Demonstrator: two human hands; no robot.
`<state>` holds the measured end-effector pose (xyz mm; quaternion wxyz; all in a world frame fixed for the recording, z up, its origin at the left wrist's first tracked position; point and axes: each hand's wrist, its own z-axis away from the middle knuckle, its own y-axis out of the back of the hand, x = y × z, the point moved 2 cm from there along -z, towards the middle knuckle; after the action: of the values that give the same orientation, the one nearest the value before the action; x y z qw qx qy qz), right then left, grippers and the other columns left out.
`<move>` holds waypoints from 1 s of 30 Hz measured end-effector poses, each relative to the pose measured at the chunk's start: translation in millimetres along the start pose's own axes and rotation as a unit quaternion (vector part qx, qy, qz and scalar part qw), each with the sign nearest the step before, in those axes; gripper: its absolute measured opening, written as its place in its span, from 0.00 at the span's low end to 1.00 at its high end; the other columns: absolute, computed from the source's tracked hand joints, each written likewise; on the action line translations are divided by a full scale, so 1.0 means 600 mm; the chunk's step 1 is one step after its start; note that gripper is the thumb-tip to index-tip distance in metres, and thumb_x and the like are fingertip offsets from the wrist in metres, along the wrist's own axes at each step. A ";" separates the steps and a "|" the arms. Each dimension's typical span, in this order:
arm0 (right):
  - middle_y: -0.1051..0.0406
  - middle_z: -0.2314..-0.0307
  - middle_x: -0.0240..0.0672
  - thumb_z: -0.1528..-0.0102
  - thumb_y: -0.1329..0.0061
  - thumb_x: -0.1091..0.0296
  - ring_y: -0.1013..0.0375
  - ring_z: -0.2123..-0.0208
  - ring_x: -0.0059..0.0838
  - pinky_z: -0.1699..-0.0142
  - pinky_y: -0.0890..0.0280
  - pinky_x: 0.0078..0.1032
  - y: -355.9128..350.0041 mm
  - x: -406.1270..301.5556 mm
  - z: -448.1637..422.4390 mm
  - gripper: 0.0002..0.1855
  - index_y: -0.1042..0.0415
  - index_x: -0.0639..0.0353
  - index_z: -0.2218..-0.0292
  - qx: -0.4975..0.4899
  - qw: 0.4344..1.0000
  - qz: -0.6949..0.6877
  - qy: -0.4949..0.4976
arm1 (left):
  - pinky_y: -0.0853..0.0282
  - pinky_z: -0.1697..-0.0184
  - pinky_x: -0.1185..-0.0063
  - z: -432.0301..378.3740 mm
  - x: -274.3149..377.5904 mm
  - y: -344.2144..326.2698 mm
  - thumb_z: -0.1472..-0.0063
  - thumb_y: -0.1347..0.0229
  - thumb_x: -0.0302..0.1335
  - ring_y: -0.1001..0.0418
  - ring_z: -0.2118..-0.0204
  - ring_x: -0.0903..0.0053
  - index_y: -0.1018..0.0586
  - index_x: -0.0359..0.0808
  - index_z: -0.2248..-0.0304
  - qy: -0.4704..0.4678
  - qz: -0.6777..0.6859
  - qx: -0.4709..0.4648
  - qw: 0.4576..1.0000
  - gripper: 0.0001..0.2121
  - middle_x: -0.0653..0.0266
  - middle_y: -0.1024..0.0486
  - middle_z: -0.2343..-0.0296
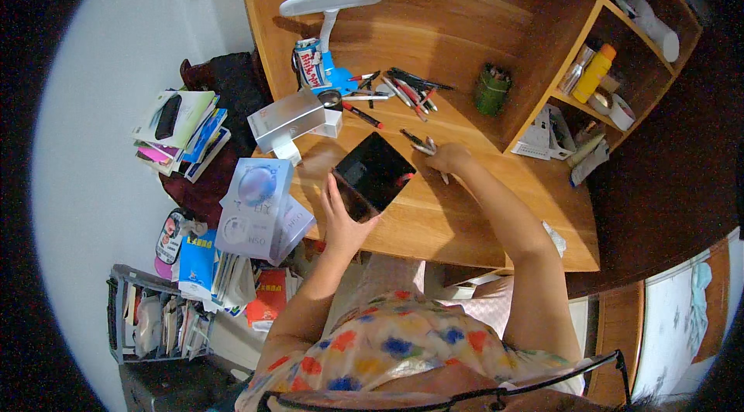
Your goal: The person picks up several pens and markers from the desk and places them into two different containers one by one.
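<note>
My left hand (345, 211) grips a square, dark, glossy box-like container (376, 171) by its near-left side, tilted above the wooden desk. A small red item shows at its right corner; the rest of the inside is too dark to make out. To the right of it, my right hand (452, 158) is closed around several pens (424, 146) at the desk surface. Their ends stick out past my fingers on both sides. Beyond, a loose pile of pens (410, 92) and a red-and-black marker (363, 115) lie on the desk (407, 240).
A desk lamp with a blue base (337, 79) stands at the back beside a printed pencil case (309, 63). Silver (288, 120) and lilac (256, 208) boxes crowd the left edge. A green pen pot (493, 89) is near the shelf unit (552, 72). Books (177, 127) are stacked left.
</note>
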<state>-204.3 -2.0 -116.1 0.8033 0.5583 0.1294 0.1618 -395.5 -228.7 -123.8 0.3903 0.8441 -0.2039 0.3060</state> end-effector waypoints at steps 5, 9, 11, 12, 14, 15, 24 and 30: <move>0.27 0.77 0.43 0.50 0.62 0.48 0.27 0.73 0.36 0.69 0.36 0.33 -0.001 0.022 0.045 0.23 0.27 0.60 0.74 0.002 0.990 -0.136 -0.034 | 0.52 0.43 0.62 -0.002 -0.001 -0.001 0.63 0.32 0.31 0.54 0.44 0.48 0.61 0.34 0.43 0.000 0.008 -0.001 1.000 0.55 0.40 0.56 0.47; 0.31 0.84 0.40 0.49 0.60 0.54 0.30 0.80 0.30 0.77 0.40 0.29 -0.010 0.028 0.065 0.18 0.33 0.60 0.78 -0.026 0.917 -0.397 -0.011 | 0.53 0.42 0.62 -0.001 -0.005 0.006 0.63 0.32 0.32 0.54 0.43 0.49 0.61 0.34 0.43 0.006 0.023 -0.004 1.000 0.55 0.41 0.57 0.46; 0.37 0.88 0.34 0.50 0.59 0.61 0.36 0.84 0.24 0.83 0.46 0.25 -0.031 0.048 0.051 0.11 0.38 0.58 0.78 -0.021 0.844 -0.535 0.016 | 0.54 0.42 0.62 -0.003 0.003 0.002 0.62 0.32 0.32 0.55 0.43 0.49 0.61 0.34 0.43 0.006 0.020 -0.007 1.000 0.55 0.41 0.57 0.46; 0.37 0.88 0.34 0.50 0.59 0.61 0.36 0.84 0.24 0.83 0.46 0.25 -0.048 0.059 0.040 0.11 0.38 0.58 0.78 -0.019 0.844 -0.536 0.014 | 0.55 0.42 0.62 -0.004 0.004 -0.002 0.62 0.33 0.33 0.55 0.43 0.49 0.60 0.34 0.43 0.010 0.015 -0.012 1.000 0.55 0.42 0.56 0.46; 0.38 0.87 0.31 0.47 0.58 0.58 0.41 0.87 0.22 0.83 0.48 0.23 -0.068 0.077 0.028 0.13 0.39 0.56 0.76 0.034 0.751 -0.657 0.050 | 0.56 0.41 0.62 -0.006 0.008 -0.009 0.62 0.33 0.33 0.56 0.43 0.50 0.60 0.34 0.43 0.001 0.023 -0.012 1.000 0.54 0.42 0.56 0.46; 0.38 0.87 0.31 0.47 0.58 0.58 0.41 0.87 0.22 0.83 0.48 0.23 -0.069 0.061 0.033 0.13 0.39 0.56 0.76 0.029 0.750 -0.658 0.053 | 0.58 0.41 0.61 -0.003 0.001 -0.007 0.62 0.33 0.33 0.56 0.43 0.50 0.60 0.34 0.43 0.001 0.021 -0.008 1.000 0.54 0.42 0.56 0.46; 0.29 0.72 0.38 0.41 0.61 0.58 0.29 0.69 0.27 0.61 0.35 0.24 -0.032 -0.031 0.100 0.16 0.36 0.65 0.61 0.189 0.618 -0.746 0.159 | 0.50 0.44 0.62 -0.001 -0.003 -0.001 0.64 0.33 0.34 0.49 0.46 0.48 0.59 0.36 0.42 -0.017 0.005 0.024 1.000 0.55 0.39 0.50 0.49; 0.29 0.72 0.36 0.44 0.56 0.66 0.29 0.70 0.25 0.62 0.35 0.23 -0.055 -0.032 0.096 0.10 0.35 0.63 0.62 0.217 0.631 -0.724 0.176 | 0.57 0.41 0.61 0.001 0.008 0.005 0.62 0.33 0.33 0.56 0.43 0.49 0.60 0.34 0.43 0.020 0.020 -0.012 1.000 0.54 0.41 0.56 0.46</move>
<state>-195.6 -70.1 -126.8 0.4803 0.4045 0.6623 -0.4087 -393.6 -231.4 -118.9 0.3986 0.8287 -0.2166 0.3279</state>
